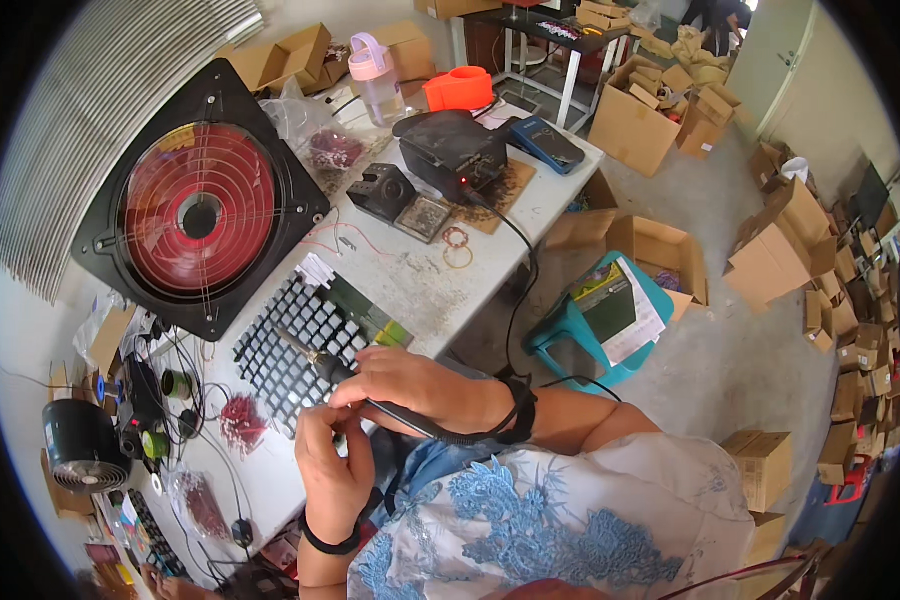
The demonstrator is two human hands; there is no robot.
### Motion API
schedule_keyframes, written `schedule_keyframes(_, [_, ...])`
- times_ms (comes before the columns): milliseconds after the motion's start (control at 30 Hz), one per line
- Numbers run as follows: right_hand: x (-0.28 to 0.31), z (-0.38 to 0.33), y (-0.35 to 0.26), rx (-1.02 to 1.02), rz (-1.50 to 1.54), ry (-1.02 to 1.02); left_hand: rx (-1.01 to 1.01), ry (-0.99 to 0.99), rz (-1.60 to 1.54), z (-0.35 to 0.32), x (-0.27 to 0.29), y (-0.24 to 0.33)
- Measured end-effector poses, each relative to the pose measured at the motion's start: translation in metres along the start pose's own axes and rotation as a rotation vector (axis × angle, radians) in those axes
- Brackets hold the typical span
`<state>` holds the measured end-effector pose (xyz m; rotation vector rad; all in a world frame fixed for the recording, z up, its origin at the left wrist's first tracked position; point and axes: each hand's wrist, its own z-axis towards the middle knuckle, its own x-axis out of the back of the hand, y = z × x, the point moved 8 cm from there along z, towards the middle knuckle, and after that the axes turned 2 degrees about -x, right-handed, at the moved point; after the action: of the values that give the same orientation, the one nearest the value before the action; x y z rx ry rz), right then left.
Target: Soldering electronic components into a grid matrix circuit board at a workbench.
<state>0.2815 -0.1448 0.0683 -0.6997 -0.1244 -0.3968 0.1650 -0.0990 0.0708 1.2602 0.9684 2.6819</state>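
My right hand (pixel 415 385) is closed round a soldering iron (pixel 328 366), its metal tip pointing left over rows of small grey block-like parts (pixel 295 330) on the white table (pixel 450 300). The iron's black cord runs back beneath my wrist. Just below, my left hand (pixel 335 465) has its thumb and fingers drawn together close to the iron's handle; what they pinch, if anything, is too small to make out. Beyond the rows lies a green board (pixel 355 305), partly covered by the parts. A bundle of red wires (pixel 242 422) rests left of my left hand.
A large black-framed fan (pixel 200 215) stands at the table's left. Farther back are an iron stand (pixel 382 195), a black power box (pixel 452 150) and a bottle (pixel 375 85). A teal stool (pixel 580 365) and cartons (pixel 635 125) stand right. Another person's hand (pixel 165 582) shows lower left.
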Motion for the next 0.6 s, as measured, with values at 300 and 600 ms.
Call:
schedule_keyframes(300, [-0.001,-0.030,-0.044,-0.048,-0.106,-0.128,-0.233,0.355,0.157,-0.076,0.008,0.044])
schedule_keyframes(600, [0.055,-0.028,-0.058,0.102,-0.267,0.204,-0.092,-0.193,-0.035,-0.182,-0.078,-0.039])
